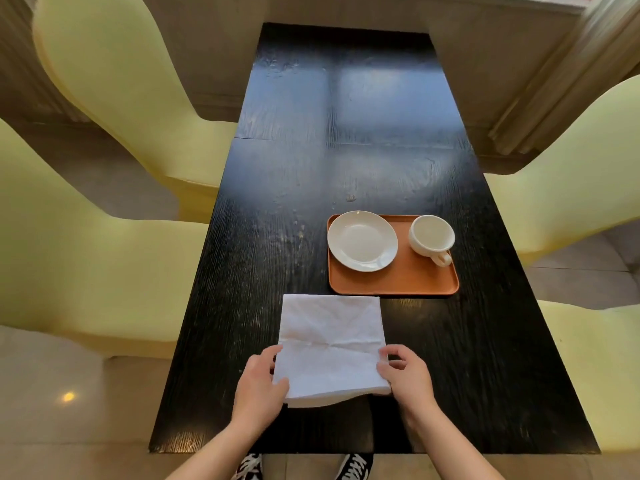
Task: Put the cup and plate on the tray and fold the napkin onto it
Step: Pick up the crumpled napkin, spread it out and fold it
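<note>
A white napkin (pixel 331 344) lies spread on the black table (pixel 294 168), near its front edge, with a crease across its middle. My left hand (pixel 258 386) pinches the napkin's near left corner and my right hand (pixel 407 375) pinches its near right corner; the near edge is lifted slightly off the table. Just beyond the napkin sits an orange tray (pixel 398 282). A white plate (pixel 362 240) rests on the tray's left half, and a white cup (pixel 432 237) stands upright on its right half, handle pointing toward me.
Pale yellow chairs flank the table: two on the left (pixel 114 98) (pixel 86 258) and two on the right (pixel 581 188) (pixel 595 368). My black-and-white shoes (pixel 353 467) show below the table's front edge.
</note>
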`<state>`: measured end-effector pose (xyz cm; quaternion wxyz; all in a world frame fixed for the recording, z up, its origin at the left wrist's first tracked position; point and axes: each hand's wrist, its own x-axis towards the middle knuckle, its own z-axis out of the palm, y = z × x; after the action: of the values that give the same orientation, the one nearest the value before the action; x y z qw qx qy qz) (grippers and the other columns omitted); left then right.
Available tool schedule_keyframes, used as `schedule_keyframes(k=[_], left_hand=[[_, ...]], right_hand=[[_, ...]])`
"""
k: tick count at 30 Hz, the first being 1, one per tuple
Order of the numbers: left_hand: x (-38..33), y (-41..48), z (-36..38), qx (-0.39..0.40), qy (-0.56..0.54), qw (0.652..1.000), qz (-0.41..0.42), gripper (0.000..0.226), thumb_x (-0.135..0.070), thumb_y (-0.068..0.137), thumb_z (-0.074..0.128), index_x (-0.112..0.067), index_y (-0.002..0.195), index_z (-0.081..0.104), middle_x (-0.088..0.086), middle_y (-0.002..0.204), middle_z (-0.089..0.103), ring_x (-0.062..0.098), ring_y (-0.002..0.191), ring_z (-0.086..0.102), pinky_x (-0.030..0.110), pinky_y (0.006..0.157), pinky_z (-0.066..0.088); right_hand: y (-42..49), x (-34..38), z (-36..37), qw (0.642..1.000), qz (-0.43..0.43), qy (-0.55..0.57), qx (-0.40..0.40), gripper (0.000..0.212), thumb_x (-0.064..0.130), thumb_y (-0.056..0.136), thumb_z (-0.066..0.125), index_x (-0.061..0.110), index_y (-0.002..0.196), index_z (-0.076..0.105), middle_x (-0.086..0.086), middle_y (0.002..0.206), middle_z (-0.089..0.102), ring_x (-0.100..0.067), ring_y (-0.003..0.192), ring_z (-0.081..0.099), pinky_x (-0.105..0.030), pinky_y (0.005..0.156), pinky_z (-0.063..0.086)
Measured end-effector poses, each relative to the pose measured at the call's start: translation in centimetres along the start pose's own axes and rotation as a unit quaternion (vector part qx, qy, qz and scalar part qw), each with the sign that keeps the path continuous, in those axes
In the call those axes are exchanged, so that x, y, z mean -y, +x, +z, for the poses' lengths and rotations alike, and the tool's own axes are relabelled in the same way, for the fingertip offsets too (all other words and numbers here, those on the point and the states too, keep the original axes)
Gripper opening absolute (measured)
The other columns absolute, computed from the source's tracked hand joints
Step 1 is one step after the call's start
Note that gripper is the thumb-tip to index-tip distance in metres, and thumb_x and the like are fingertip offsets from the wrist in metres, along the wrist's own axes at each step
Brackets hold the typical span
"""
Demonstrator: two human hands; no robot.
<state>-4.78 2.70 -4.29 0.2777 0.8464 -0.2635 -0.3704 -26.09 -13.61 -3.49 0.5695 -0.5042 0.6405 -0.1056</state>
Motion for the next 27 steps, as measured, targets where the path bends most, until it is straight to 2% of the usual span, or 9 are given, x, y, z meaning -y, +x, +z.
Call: schedule_keyframes(k=[2, 5, 7, 10, 13, 17, 21, 23, 27], left_hand=[[0.5, -0.1, -0.2, 0.004, 0.076, 0.993, 0.096, 0.059, -0.027, 0.082, 0.069, -0.03, 0.139, 0.052, -0.007, 0.13, 0.044, 0.01, 0.116, 0.049, 0.024, 0.092, 0.047], [1.2, -0.5, -0.6, 0.057, 0.216, 0.95, 0.218, 0.073, -0.066, 0.075, 0.061, -0.037, 0.14, 0.048, -0.006, 0.149, 0.033, 0.016, 0.139, 0.033, 0.032, 0.11, 0.037], [1.7, -0.4, -0.3, 0.084, 0.309, 0.908, 0.271, 0.084, -0.077, 0.07, 0.058, -0.037, 0.142, 0.043, -0.002, 0.151, 0.035, 0.022, 0.138, 0.036, 0.036, 0.11, 0.036], [1.9, -0.3, 0.4, 0.076, 0.384, 0.861, 0.324, 0.082, -0.069, 0.065, 0.071, -0.029, 0.134, 0.05, 0.003, 0.138, 0.054, 0.023, 0.129, 0.051, 0.037, 0.099, 0.048], [1.7, -0.2, 0.6, 0.056, 0.368, 0.872, 0.317, 0.06, -0.051, 0.071, 0.071, -0.026, 0.124, 0.055, -0.002, 0.126, 0.055, 0.021, 0.122, 0.054, 0.036, 0.09, 0.051], [1.9, -0.1, 0.5, 0.02, 0.33, 0.874, 0.357, 0.02, -0.028, 0.077, 0.058, -0.026, 0.097, 0.059, -0.008, 0.108, 0.056, 0.019, 0.108, 0.06, 0.032, 0.084, 0.049], [1.9, -0.1, 0.3, 0.02, 0.304, 0.887, 0.346, 0.058, -0.069, 0.068, 0.059, -0.028, 0.109, 0.061, -0.01, 0.114, 0.057, 0.013, 0.116, 0.052, 0.033, 0.092, 0.048], [1.7, -0.1, 0.5, 0.026, 0.316, 0.89, 0.328, 0.07, -0.078, 0.061, 0.058, -0.028, 0.11, 0.06, -0.009, 0.111, 0.056, 0.012, 0.111, 0.05, 0.034, 0.09, 0.048], [0.9, 0.0, 1.6, -0.009, 0.292, 0.907, 0.305, 0.033, -0.038, 0.065, 0.078, -0.025, 0.091, 0.063, -0.009, 0.097, 0.058, 0.017, 0.094, 0.06, 0.031, 0.072, 0.049]], right_hand=[[-0.1, 0.2, -0.2, 0.998, 0.024, 0.054, 0.021, 0.017, 0.007, 0.094, 0.067, 0.017, 0.106, 0.076, -0.006, 0.102, 0.076, -0.023, 0.092, 0.075, -0.03, 0.064, 0.063], [-0.2, 0.9, -0.5, 0.991, 0.056, 0.114, 0.046, 0.029, -0.005, 0.094, 0.051, 0.007, 0.106, 0.075, -0.013, 0.105, 0.076, -0.026, 0.089, 0.078, -0.031, 0.064, 0.063], [-0.3, 1.1, -0.8, 0.99, 0.049, 0.117, 0.067, 0.037, -0.011, 0.094, 0.046, 0.008, 0.11, 0.073, -0.013, 0.106, 0.077, -0.025, 0.089, 0.079, -0.032, 0.068, 0.065], [-0.4, 0.9, -1.4, 0.992, 0.007, 0.088, 0.091, 0.034, -0.009, 0.089, 0.069, 0.013, 0.114, 0.073, -0.004, 0.104, 0.081, -0.02, 0.095, 0.078, -0.037, 0.078, 0.065], [-0.4, 0.9, -1.7, 0.996, -0.034, 0.034, 0.07, 0.03, 0.006, 0.081, 0.084, 0.021, 0.106, 0.076, 0.004, 0.102, 0.081, -0.012, 0.094, 0.077, -0.033, 0.078, 0.065], [-0.1, 1.1, -1.9, 0.997, -0.067, -0.004, 0.036, 0.015, 0.012, 0.09, 0.076, 0.024, 0.096, 0.081, 0.004, 0.096, 0.081, -0.012, 0.088, 0.077, -0.028, 0.071, 0.064], [-0.1, 1.6, -1.8, 0.995, -0.096, -0.032, 0.009, 0.019, 0.025, 0.095, 0.071, 0.034, 0.082, 0.083, 0.004, 0.081, 0.08, -0.016, 0.076, 0.075, -0.028, 0.063, 0.063], [0.0, 1.7, -1.6, 0.995, -0.093, -0.038, -0.007, 0.018, 0.03, 0.094, 0.072, 0.034, 0.08, 0.083, 0.004, 0.08, 0.079, -0.016, 0.073, 0.073, -0.025, 0.059, 0.06], [0.3, 1.9, -1.3, 0.99, -0.101, -0.088, -0.047, 0.017, 0.041, 0.093, 0.07, 0.03, 0.083, 0.077, 0.008, 0.089, 0.071, -0.013, 0.083, 0.068, -0.03, 0.066, 0.055]])
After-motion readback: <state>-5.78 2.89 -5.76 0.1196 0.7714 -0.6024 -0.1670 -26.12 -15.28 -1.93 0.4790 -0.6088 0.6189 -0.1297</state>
